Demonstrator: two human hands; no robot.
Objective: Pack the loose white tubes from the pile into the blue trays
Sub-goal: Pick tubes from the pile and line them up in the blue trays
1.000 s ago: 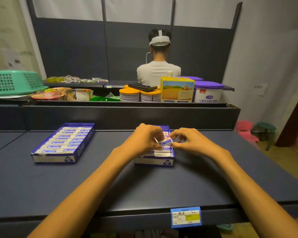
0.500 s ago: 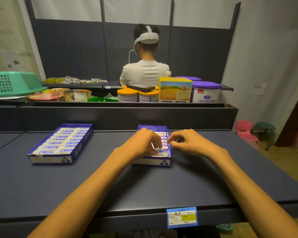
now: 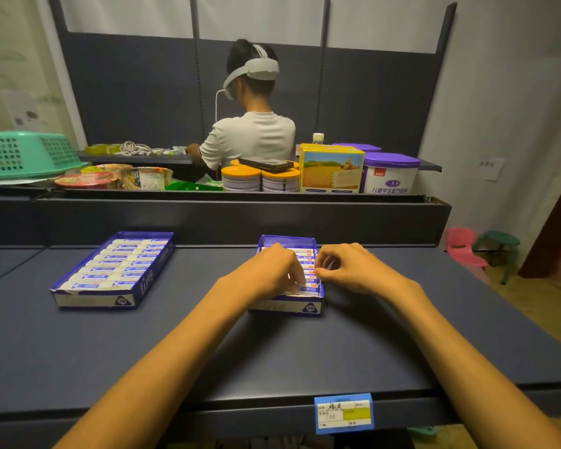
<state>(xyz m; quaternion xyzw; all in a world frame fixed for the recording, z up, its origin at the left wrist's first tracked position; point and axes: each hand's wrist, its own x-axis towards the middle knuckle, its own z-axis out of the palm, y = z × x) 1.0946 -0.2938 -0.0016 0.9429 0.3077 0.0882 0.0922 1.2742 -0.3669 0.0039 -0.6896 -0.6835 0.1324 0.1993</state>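
Two blue trays stand on the dark shelf. The left tray (image 3: 93,300) is filled with rows of white tubes (image 3: 117,264). Rows of white tubes also fill the middle tray (image 3: 284,307), partly hidden under my hands. My left hand (image 3: 269,273) reaches into this tray, its curled fingertips holding the left end of the front white tube (image 3: 311,289), which lies flat in the row. My right hand (image 3: 350,270) hovers at the tray's right wall with loosely curled fingers and nothing visible between them. No loose pile is in view.
A raised dark ledge (image 3: 240,218) runs behind the trays, with cans, a yellow box (image 3: 331,170) and noodle bowls beyond it. A green basket (image 3: 23,153) sits at far left. A person (image 3: 250,137) stands with their back to me. A blue price label (image 3: 343,413) hangs on the front edge.
The tube that both hands held above the middle tray has been lowered into its front row. My right hand has let go and drawn slightly right.
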